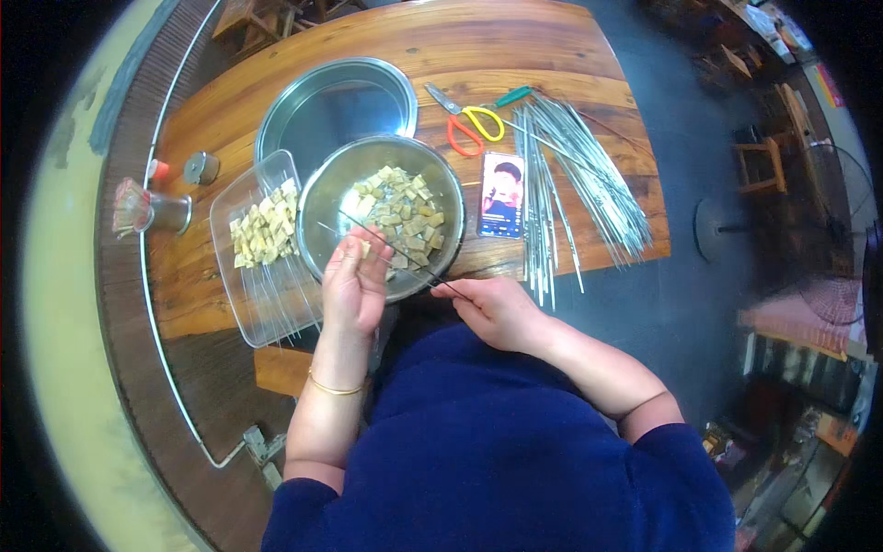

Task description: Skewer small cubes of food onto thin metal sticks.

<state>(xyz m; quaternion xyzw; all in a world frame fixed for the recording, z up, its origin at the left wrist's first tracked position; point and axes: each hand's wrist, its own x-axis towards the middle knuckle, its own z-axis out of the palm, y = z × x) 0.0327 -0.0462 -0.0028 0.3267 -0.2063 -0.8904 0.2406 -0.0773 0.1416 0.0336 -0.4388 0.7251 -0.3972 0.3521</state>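
Note:
A round metal bowl (452,234) holds many pale, cut food cubes (414,224). Over its near left side, my left hand (355,279) has a pale cube (365,249) at its fingertips. My right hand (493,309), by the bowl's near right rim, grips thin metal skewers (445,281) that slant up left across the bowl toward my left fingers. Whether the cube is pierced I cannot tell. Left of the bowl, a clear plastic tray (238,303) holds more cubes (265,228), with skewers (276,297) lying at its near end.
Behind the bowl stands a wide metal basin (265,114). Scissors (455,117), a lit phone (502,196) and spread bundles of metal skewers (586,172) lie to the right on the wooden table (510,41). A small canister (201,168) and a toothpick holder (165,212) are far left.

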